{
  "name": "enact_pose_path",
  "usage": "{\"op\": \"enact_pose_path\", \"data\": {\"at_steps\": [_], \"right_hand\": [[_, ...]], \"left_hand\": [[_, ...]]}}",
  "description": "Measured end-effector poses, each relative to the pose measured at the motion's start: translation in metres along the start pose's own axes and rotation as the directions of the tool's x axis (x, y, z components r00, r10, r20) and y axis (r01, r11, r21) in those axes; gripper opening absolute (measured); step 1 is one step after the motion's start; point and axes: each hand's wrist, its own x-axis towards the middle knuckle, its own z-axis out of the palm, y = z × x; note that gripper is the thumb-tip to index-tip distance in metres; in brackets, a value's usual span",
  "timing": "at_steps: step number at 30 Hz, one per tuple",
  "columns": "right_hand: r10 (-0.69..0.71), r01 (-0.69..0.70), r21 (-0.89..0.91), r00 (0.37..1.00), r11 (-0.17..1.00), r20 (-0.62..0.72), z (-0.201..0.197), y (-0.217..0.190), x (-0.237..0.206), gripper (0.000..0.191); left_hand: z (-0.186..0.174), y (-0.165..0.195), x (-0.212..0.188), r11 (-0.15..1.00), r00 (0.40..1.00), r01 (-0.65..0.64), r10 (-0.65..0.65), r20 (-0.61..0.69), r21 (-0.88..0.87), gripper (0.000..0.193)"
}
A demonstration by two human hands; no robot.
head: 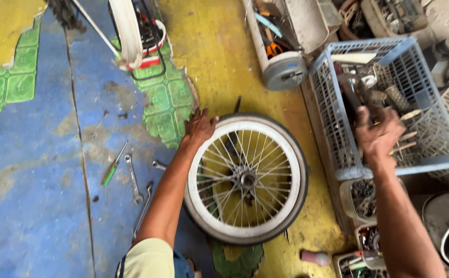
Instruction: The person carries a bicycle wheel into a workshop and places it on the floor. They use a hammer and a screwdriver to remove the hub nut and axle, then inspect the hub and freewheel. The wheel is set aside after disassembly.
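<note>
While your left hand (199, 127) lies flat and open on the upper rim of the bicycle wheel (247, 178), steadying it where it rests flat on the floor (34, 170), your right hand (378, 135) reaches into the pale blue plastic crate (332, 123) of metal parts just right of the wheel. That hand is blurred; its fingers look curled, but you cannot tell whether they have closed on anything. The two hands are well apart, the wheel between them. The wheel has a white rim, a dark tyre and thin spokes around a grimy hub. To its left, two spanners (133, 177) and a green-handled screwdriver (112, 167) lie loose on worn concrete painted blue and yellow, with green patterned patches showing through. Small tubs of bolts (361, 198) stand below the crate.
</note>
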Motion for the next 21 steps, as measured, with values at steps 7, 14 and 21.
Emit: {"op": "enact_pose_path", "data": {"at_steps": [7,14,21], "right_hand": [[-0.069,0.053,0.180,0.994,0.982,0.083,0.020,-0.061,0.029,0.038],[-0.118,0.098,0.235,0.990,0.967,0.072,0.042,-0.068,0.084,0.039],[0.014,-0.061,0.252,0.982,0.966,0.188,0.087,-0.042,0.170,0.053]], "left_hand": [[0.001,-0.002,0.054,0.998,0.998,0.049,-0.048,0.030,-0.048,0.065],[0.016,-0.017,0.117,0.996,0.991,-0.024,0.012,0.131,0.084,0.084],[0.031,-0.024,0.155,0.975,0.972,-0.029,-0.024,0.235,0.222,0.122]]}}
